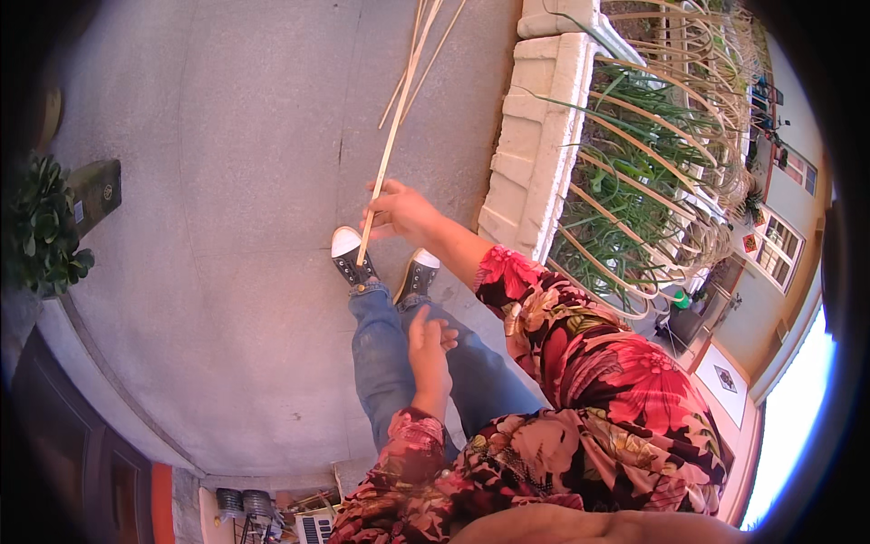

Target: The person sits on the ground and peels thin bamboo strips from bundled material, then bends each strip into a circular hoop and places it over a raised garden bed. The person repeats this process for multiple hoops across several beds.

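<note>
A long, pale, thin strip, apparently bamboo (400,118), runs from the top of the view down to just above my shoes. My right hand (401,210) reaches out from the right and holds it near its lower end, fingers closed about it. Over my jeans, my left hand (430,352) hangs with nothing in it, the index finger stretched and the others loosely bent. Two or more further thin strips (430,74) lie on the concrete beside the long one at the top.
On the right, a white block border (535,145) edges a bed of green plants (625,172) under several bent hoops (625,186). A leafy potted plant (45,227) stands at the left. Below it is a dark door (72,444). Grey concrete (227,181) spreads between.
</note>
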Available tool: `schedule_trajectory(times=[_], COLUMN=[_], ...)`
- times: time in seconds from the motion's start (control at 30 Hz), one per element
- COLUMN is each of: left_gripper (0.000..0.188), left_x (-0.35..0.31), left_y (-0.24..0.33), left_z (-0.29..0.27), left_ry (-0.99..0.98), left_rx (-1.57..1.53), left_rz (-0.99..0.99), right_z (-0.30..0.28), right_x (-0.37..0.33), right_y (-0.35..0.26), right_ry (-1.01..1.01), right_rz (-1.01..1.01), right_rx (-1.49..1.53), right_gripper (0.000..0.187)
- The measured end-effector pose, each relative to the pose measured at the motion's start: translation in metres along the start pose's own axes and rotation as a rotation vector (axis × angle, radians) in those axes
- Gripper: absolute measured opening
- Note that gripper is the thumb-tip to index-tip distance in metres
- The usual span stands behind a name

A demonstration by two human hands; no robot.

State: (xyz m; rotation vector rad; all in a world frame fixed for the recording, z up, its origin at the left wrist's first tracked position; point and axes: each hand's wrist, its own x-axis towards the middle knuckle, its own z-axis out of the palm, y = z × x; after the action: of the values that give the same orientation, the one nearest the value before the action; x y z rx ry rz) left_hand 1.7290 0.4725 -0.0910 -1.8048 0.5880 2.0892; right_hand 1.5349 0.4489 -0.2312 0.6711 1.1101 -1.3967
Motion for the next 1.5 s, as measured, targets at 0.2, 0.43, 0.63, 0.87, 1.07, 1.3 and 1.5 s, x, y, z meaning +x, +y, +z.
schedule_trajectory(times=[0.2,0.43,0.63,0.87,1.07,1.3,1.5], left_gripper=[0.071,0.071,0.058,0.05,0.046,0.04,0.024], left_x=[-0.054,-0.212,-0.324,-0.456,-0.545,-0.624,-0.613], left_y=[0.033,0.073,0.074,0.068,0.065,0.082,0.109], left_z=[-0.001,0.031,0.069,0.068,-0.01,-0.137,-0.207], left_ry=[-0.035,0.13,-0.041,-0.221,-0.318,-0.537,-0.131], left_rx=[0.491,0.89,0.846,0.574,0.313,-0.155,-0.117], left_rz=[0.792,1.301,1.569,1.781,1.625,1.247,1.468], right_z=[0.053,0.098,0.099,0.055,0.01,-0.058,-0.132], right_x=[-0.173,-0.33,-0.404,-0.385,-0.359,-0.379,-0.441], right_y=[0.0,0.012,-0.002,0.008,0.087,0.234,0.327], right_ry=[-0.442,-0.423,-0.466,-0.151,0.571,0.733,0.951], right_rz=[0.183,0.148,0.032,-0.097,-0.219,-0.274,-0.23], right_rx=[0.196,0.283,0.545,0.658,0.938,0.943,1.145], right_gripper=[0.014,0.015,0.016,0.03,0.037,0.015,0.022])
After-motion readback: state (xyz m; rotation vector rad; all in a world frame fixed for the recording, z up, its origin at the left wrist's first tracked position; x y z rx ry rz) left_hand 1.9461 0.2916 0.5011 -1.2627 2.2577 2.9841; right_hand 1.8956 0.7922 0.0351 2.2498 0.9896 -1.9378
